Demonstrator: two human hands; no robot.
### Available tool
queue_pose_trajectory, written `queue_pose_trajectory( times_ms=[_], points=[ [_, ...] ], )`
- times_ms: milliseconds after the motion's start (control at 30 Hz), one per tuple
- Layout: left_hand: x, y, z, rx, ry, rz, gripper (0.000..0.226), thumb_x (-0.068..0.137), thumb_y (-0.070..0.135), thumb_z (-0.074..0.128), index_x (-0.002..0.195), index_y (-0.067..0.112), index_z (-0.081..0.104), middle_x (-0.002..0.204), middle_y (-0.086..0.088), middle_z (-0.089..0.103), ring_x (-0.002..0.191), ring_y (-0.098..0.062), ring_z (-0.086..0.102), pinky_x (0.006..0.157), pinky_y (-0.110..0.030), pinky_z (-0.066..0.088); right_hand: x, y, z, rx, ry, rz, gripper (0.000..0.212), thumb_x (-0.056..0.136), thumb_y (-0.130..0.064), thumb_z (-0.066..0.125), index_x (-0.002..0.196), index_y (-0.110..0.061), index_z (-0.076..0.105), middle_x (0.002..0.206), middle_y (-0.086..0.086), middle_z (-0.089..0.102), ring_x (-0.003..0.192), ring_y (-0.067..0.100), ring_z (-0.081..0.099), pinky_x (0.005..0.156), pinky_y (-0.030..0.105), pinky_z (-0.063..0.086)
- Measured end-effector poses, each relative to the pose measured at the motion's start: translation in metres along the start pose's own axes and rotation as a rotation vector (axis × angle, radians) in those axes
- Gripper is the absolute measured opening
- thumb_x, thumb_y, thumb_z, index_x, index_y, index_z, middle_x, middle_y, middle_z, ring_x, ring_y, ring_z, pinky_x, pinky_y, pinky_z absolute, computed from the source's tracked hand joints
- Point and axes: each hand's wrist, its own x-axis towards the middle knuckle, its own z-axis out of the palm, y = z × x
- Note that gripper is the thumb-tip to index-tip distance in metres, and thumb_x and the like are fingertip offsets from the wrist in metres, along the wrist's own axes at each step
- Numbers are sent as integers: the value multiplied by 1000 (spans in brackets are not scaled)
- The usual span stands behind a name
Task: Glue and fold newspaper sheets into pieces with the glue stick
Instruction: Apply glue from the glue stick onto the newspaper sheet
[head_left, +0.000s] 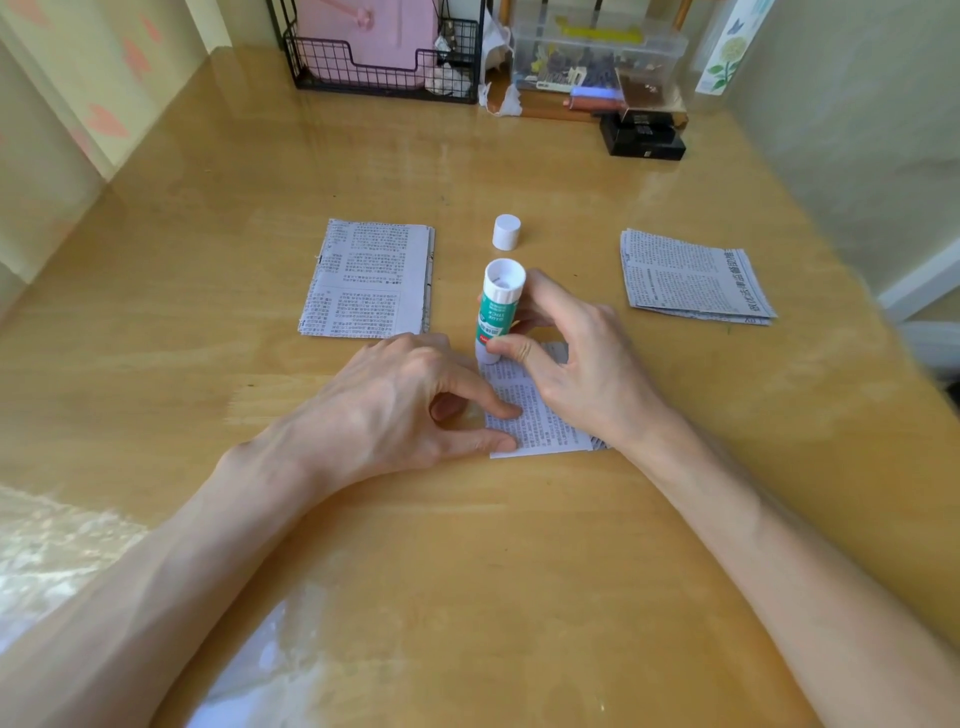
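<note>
The glue stick (496, 312) is gripped upright by the right hand (582, 358); the newspaper piece (535, 415) is pressed onto the tabletop (467, 545) by extended fingers of the left hand (395, 400).

The left hand (395, 410) and right hand (587, 358) hide part of the newspaper piece (540, 421). The top edge crops the far wire basket (332, 67).

Probably home study desk (467, 545): wire organizer (332, 67), stationery box (597, 57), heart-print curtain (104, 78).
</note>
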Motion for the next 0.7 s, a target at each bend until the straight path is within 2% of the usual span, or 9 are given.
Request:
queue_pose_trajectory(
  times_ms=[100, 267, 433, 600, 700],
  points=[
    [0, 0, 1, -21, 3, -14, 40, 79, 82, 58, 104, 56, 75, 69, 13, 54, 77, -9, 53, 61, -32, 46, 2, 2, 3, -14, 18, -2, 19, 98, -11, 73, 109, -3, 61, 92, 1, 74, 86, 18, 72, 79, 46, 56],
    [0, 0, 0, -38, 4, -19, 38, 79, 81, 62, 104, 56, 75, 71, 13, 55, 78, -9, 54, 62, -33, 47, 3, 4, 4, 21, 66, 33, 21, 98, -13, 74, 114, -5, 64, 99, -1, 75, 91, 21, 74, 76, 48, 58],
    [1, 2, -3, -70, 3, -32, 35, 77, 76, 68, 103, 55, 76, 74, 13, 57, 81, -11, 56, 65, -34, 48, 1, 3, -3, 213, 272, 37, 25, 100, -12, 72, 121, -4, 63, 112, 2, 75, 105, 20, 75, 96, 40, 59],
    [1, 2, -4, -88, -8, -43, 34, 79, 73, 67, 104, 53, 77, 75, 15, 57, 83, -8, 55, 66, -35, 49, 3, 3, -10, 328, 380, 96, 25, 100, -9, 71, 122, -6, 60, 115, 9, 75, 110, 16, 75, 95, 26, 54],
    [0, 2, -4, -83, -16, -52, 33, 79, 69, 71, 107, 52, 77, 76, 16, 56, 86, -8, 54, 69, -30, 47, 0, 2, -16, 381, 385, 116, 21, 100, -8, 72, 117, -6, 60, 109, -5, 75, 106, 15, 75, 94, 29, 56]
  ],
)
